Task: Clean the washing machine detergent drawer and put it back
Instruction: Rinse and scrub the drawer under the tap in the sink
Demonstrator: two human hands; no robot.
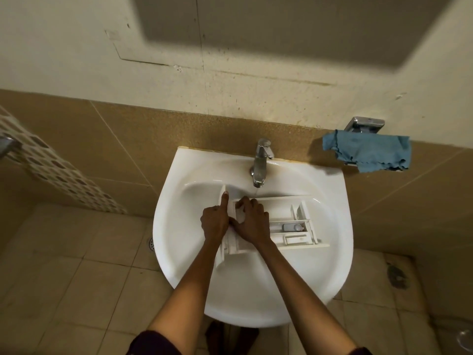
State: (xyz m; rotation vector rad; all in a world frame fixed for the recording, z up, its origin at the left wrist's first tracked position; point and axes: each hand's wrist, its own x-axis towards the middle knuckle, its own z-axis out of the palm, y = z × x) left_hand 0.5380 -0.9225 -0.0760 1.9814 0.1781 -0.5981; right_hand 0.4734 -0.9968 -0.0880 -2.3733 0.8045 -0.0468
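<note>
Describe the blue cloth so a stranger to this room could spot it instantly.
Start at the white sink with its chrome tap against the tan tiled wall. Look up and to the right of the basin: the blue cloth hangs draped over a metal wall fitting. It is the only blue, soft thing in view.

We cannot see the front end of the detergent drawer [286, 221]: the left hand [214, 222] and right hand [253, 224] cover it. Right fingertips are buried among the compartments; what they touch is unclear. At 9 o'clock a metal fitting [6, 147] is cut by the frame edge. At 5 o'clock a round object [466, 339] is cropped, unidentifiable.
</note>
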